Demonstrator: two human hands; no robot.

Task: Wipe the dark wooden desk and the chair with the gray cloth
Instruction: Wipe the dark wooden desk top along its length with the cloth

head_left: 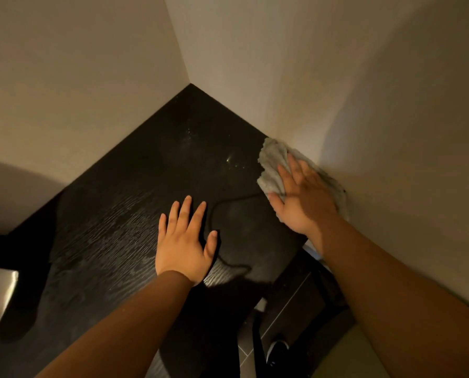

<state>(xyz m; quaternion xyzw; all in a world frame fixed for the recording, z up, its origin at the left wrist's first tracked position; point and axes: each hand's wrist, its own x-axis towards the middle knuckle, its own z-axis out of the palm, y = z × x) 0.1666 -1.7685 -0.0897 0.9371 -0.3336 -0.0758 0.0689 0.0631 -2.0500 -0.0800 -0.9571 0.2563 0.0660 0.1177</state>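
A plain room, seemingly in a home: a dark wood-grain desk (119,214) fits the corner where 2 bare beige walls (78,77) meet at 12 o'clock, with dark floor tiles (288,301) at 5 o'clock under warm, dim light.

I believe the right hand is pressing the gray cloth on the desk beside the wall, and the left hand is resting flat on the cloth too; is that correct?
Not quite. The head view shows the left hand resting flat on the bare dark desk, apart from the gray cloth. The right hand does press the cloth on the desk beside the wall.
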